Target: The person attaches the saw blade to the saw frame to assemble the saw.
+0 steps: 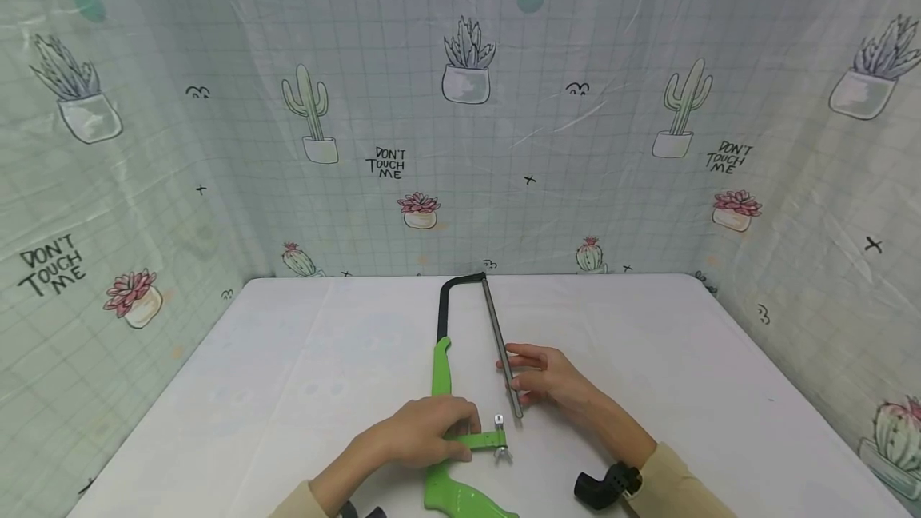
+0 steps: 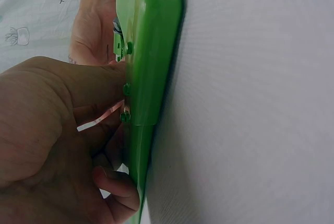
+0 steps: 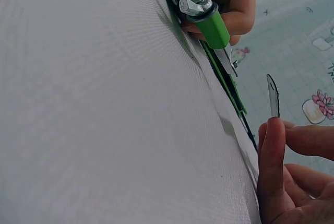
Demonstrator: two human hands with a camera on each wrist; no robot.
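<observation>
One hand, the left (image 1: 432, 430), grips a green hacksaw frame (image 1: 441, 374) on the desk (image 1: 324, 342) in the head view, a wing nut (image 1: 503, 454) just beyond its fingers, while the right hand (image 1: 550, 378) pinches the blade (image 1: 496, 326). Left wrist: fingers close on the frame. Right wrist: the blade's end juts past pinching fingers, apart from the green bracket (image 3: 214, 30), suggesting blade fitting or removal; fitting would call for bringing them together.

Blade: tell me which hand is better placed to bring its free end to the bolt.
Probably the right hand: it pinches the blade near its free end, close to the bolt. The left hand is busy holding the green frame.
</observation>
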